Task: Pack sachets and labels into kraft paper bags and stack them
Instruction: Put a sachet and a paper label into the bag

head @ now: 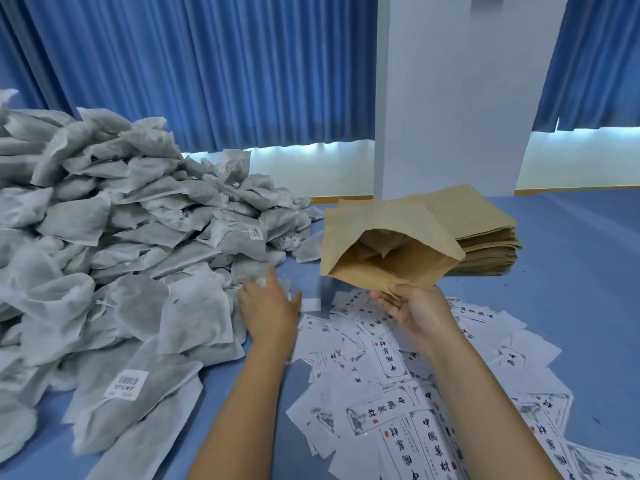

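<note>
Table (571,271): blue top that carries everything listed below.
Sachet pile (114,237): grey-white pouches heaped high across the whole left side, from the near edge to the far one. It is the largest lot I have in view.
Labels (398,393): white printed slips scattered loosely at near right, under and around my right forearm.
Bag stack (485,233): flat kraft bags squared up at far right, just behind the bag I hold.
Open kraft bag (391,223): lifted off the table at centre right. Its long axis runs near to far, with the mouth gaping toward me and the closed end pointing away. A pale shape sits deep inside, and I cannot tell whether it is a sachet or a label.
Right hand (412,306): thumb and fingers pinch the near lip of the open kraft bag and hold the mouth open.
Left hand (268,306): blurred, fingers stretched out fairly straight with the thumb splayed. I make out nothing held in it.
Nearest sachet (252,268): at the pile's right edge, at the left fingertips on their far side. Blur hides its long axis. I judge the left hand to be the picker. The bag mouth lies to its right, across a strip of bare table, so a sachet travels rightward and goes in away from me.
</note>
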`<action>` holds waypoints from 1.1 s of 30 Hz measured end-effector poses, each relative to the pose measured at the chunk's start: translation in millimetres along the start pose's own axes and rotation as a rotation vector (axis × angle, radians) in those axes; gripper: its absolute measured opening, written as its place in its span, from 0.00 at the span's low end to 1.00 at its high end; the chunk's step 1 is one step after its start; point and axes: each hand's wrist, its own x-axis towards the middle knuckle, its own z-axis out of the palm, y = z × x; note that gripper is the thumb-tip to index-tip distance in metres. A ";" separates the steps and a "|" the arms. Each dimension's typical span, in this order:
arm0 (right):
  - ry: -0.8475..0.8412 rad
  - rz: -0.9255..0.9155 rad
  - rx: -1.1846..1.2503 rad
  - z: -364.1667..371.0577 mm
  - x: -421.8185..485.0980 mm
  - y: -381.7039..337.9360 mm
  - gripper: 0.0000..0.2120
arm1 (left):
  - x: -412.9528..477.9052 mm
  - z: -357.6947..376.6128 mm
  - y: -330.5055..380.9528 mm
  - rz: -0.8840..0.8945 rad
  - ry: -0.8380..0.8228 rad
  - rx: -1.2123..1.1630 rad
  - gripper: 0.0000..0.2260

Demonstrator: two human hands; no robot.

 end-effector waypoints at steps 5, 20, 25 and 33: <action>0.005 -0.031 -0.031 0.0 -0.5 0.9 0.11 | 2.9 3.2 -9.5 0.087 0.013 0.074 0.22; 0.018 -0.122 -0.202 2.9 -0.5 10.5 0.15 | -47.7 -25.1 91.5 0.785 -0.008 -0.143 0.19; 0.056 -0.119 -0.171 5.2 -2.2 15.6 0.13 | -3.9 -11.1 129.9 0.265 -0.504 -0.111 0.20; -0.021 -0.073 -0.047 8.9 -2.5 12.5 0.13 | -9.1 -27.5 122.8 0.637 -0.205 -0.022 0.21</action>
